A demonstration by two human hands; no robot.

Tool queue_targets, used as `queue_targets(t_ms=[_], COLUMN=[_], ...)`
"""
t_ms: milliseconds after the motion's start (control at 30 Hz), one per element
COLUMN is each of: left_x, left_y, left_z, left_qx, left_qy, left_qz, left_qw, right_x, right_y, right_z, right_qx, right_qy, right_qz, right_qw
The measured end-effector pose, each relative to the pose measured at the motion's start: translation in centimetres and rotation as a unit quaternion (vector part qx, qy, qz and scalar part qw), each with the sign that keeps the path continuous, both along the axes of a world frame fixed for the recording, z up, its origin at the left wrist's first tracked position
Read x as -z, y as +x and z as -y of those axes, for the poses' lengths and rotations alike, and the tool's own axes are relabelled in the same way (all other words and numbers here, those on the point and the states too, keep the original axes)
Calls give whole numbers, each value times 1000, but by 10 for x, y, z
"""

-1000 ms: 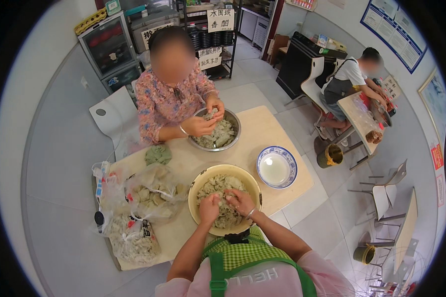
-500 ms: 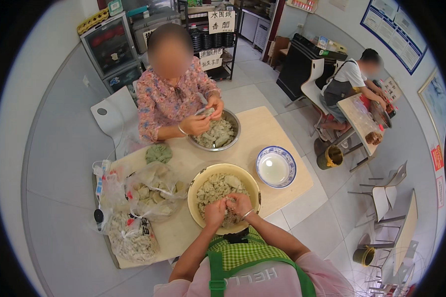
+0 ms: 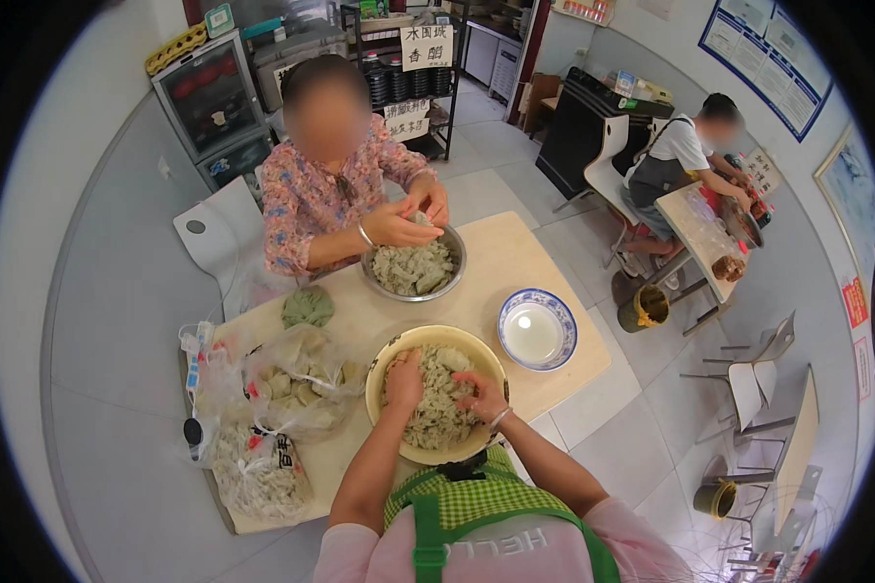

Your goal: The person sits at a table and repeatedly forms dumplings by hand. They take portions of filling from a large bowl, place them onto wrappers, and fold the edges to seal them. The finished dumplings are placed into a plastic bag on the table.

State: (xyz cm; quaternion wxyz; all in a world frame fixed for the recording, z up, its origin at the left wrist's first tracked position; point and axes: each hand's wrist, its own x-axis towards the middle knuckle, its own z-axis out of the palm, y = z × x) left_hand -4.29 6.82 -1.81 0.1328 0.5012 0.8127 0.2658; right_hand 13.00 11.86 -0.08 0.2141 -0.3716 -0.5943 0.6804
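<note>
A cream enamel bowl with a chipped dark rim stands at the table's near edge, filled with pale green, crumbly, torn-up dough-like lumps. At the bowl's left side my left hand reaches down into the lumps; its fingertips are hidden there. On the right side my right hand rests over the lumps with its fingers spread, touching them. A larger pale piece lies near the bowl's far side. Both forearms come in over the near rim.
Across the table a person works over a steel bowl of similar lumps. A blue-and-white bowl of whitish liquid stands right. Plastic bags of lumps and a green bundle lie left. Another person sits at a far table.
My hands have moved apart, from together over the bowl's middle to its left and right sides. The other person's hands have lowered slightly over the steel bowl.
</note>
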Motion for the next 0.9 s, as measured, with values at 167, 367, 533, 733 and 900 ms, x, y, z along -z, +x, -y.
queue_targets(t_ms=[167,367,533,733,900], left_x=[-6,-4,-23,-19,-21], left_y=[-5,10,27,48,57], left_z=[-21,10,32,51,53], left_qx=[19,-89,-24,17,-22], left_qy=[-192,22,48,88,104], left_qz=[41,202,332,222,227], left_qw=[980,975,942,971,968], right_x=[4,-5,-7,-12,-8], right_y=[5,1,-10,-13,-6], right_z=[-1,-3,-1,8,14], right_qx=[16,55,54,-21,-18], right_qy=[-28,-130,-191,-121,-146], right_qz=[70,20,-40,-27,-41], right_qw=[997,990,979,992,988])
